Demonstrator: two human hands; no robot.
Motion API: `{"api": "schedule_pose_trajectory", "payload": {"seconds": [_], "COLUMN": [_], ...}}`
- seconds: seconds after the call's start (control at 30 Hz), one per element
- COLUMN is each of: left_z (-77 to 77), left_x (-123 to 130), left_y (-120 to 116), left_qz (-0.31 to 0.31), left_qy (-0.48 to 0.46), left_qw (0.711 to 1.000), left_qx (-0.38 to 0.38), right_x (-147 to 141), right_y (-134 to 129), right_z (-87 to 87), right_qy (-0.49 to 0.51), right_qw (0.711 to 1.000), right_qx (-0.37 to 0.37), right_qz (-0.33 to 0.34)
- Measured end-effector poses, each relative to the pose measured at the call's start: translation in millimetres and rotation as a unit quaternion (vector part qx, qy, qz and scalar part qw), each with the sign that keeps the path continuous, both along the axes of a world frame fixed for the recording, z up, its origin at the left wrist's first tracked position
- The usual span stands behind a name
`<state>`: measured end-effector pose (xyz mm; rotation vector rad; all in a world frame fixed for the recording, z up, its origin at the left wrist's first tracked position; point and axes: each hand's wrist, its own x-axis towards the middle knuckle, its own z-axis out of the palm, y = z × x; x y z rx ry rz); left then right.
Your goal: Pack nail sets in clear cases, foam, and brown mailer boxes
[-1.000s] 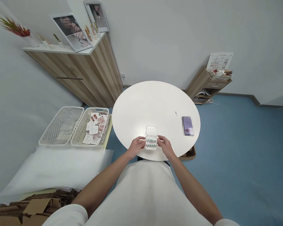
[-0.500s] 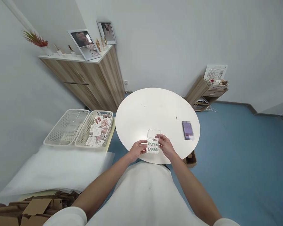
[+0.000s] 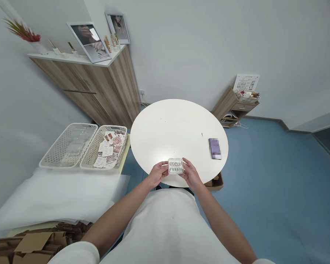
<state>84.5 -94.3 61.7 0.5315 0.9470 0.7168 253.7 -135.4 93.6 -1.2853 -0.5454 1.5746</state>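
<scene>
Holding the clear case [image 3: 175, 166] level by its two sides, as I see it done here, seems the sound way to treat something so small. The left hand [image 3: 157, 173] pinches one edge and the right hand [image 3: 191, 174] the other, both narrowed to the case's width, near the close edge of the white counter [image 3: 170, 128]. I'd say even, light pressure matters most, since a tilt or a hard squeeze could jostle the little pieces [image 3: 176, 169] in their two rows. Fingertips kept to the rim would leave the top unsmudged. The lid looks down over them, but I can't tell whether it is latched. The fingers beneath are partly hidden, as is any contact with the counter, and the purple item [image 3: 215, 146] is blurred into squares.
</scene>
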Motion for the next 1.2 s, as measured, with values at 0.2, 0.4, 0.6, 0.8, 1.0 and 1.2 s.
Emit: {"api": "schedule_pose_trajectory", "payload": {"seconds": [0.2, 0.4, 0.6, 0.8, 1.0, 1.2], "left_z": [0.7, 10.4, 10.9, 1.2, -2.0, -9.1], "left_x": [6.7, 18.8, 36.4, 55.0, 62.7, 63.4], "left_y": [-2.0, 0.3, -6.0, -17.5, -21.5, -21.9], "left_qz": [0.025, 0.036, -0.027, -0.042, -0.011, 0.020], "left_qy": [-0.013, 0.012, 0.116, 0.174, 0.173, 0.196], "left_qw": [1.000, 0.999, 0.990, 0.976, 0.978, 0.977], "left_qx": [0.007, 0.001, 0.070, 0.124, 0.114, 0.085], "right_x": [6.6, 18.5, 34.4, 46.5, 49.8, 45.0], "right_y": [-4.7, 3.0, 6.4, 7.3, 11.6, 20.1], "right_z": [-7.1, -7.0, -5.7, -16.3, -21.5, -31.7], "right_qy": [0.023, 0.029, 0.014, 0.000, -0.028, -0.030], "right_qw": [0.998, 0.998, 0.999, 0.999, 0.999, 0.997], "right_qx": [-0.027, -0.034, -0.021, -0.017, -0.016, -0.031], "right_qz": [0.046, 0.039, 0.029, 0.031, 0.042, 0.060]}}
